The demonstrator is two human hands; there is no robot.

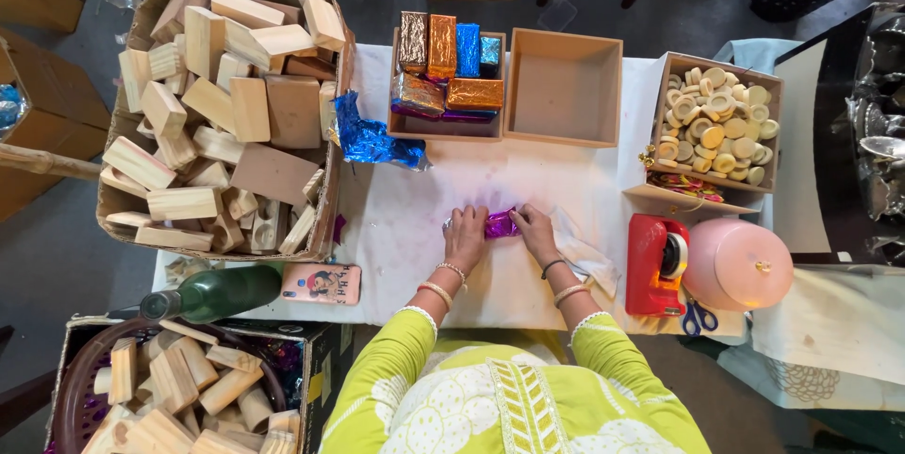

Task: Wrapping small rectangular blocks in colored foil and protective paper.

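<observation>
The left hand (465, 232) and right hand (534, 230) press from either side on a small block in purple foil (501, 224), pinning it to the white table cover (405, 228), probably so the shiny, crinkled wrap stays tight. Behind it, a tray (448, 124) holds finished foil blocks; a red tape dispenser (657, 264) sits within the right hand's reach.

A large cardboard box (132, 218) of wooden blocks sits at the tabletop's (415, 228) left edge. Behind stand 2 wooden trays, one with foil-wrapped blocks (443, 67), one empty (563, 86). Right: a box of tape rolls (716, 124), a red tape dispenser (655, 265), scissors (698, 317).
</observation>
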